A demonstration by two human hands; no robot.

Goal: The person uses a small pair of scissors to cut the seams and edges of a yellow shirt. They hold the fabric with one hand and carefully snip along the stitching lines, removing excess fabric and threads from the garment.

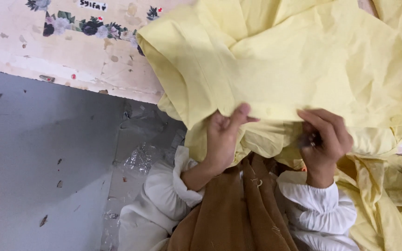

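A large pale yellow cloth (298,60) fills the upper right, folded and creased, spread over a worn table top. My left hand (222,137) pinches its near edge, thumb on top and fingers underneath. My right hand (324,137) grips the same edge further right, fingers curled over the fabric, with something small and dark half hidden between the fingers. Both wrists wear white gathered sleeves (315,197). A brown garment (243,209) hangs between my arms.
The cream table top (70,51) has a flower-patterned strip and peeling patches at the upper left. Below it lies a grey floor (33,158) with small scraps and a crumpled clear plastic sheet (138,158). More yellow cloth (391,195) is bunched at the lower right.
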